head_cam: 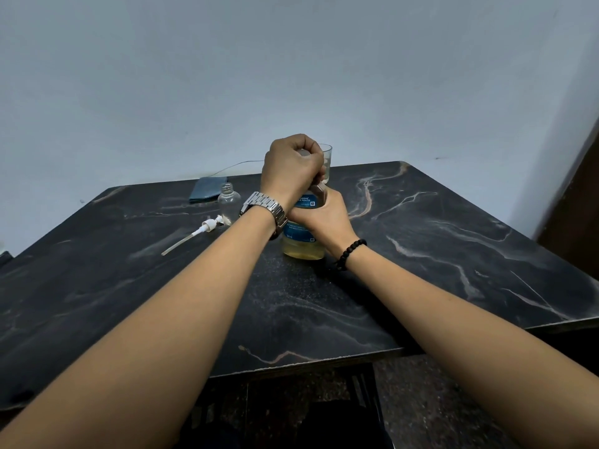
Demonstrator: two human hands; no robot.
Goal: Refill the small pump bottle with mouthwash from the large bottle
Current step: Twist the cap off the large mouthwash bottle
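Note:
The large mouthwash bottle (pixel 303 244) stands upright on the black marble table (pixel 421 247); it has a blue label and pale yellow liquid low inside. My right hand (pixel 321 218) grips its body from the right. My left hand (pixel 291 171), with a metal watch on the wrist, is curled over the bottle's cap, which is mostly hidden. To the left stands the small clear bottle (pixel 229 202), uncapped and seemingly empty. Its white pump head with a long tube (pixel 197 233) lies on the table in front of it.
A clear drinking glass (pixel 325 160) stands right behind my left hand. A folded blue cloth (pixel 204 189) lies near the table's back edge, left of the small bottle. The wall is close behind the table, and a dark door frame rises at far right.

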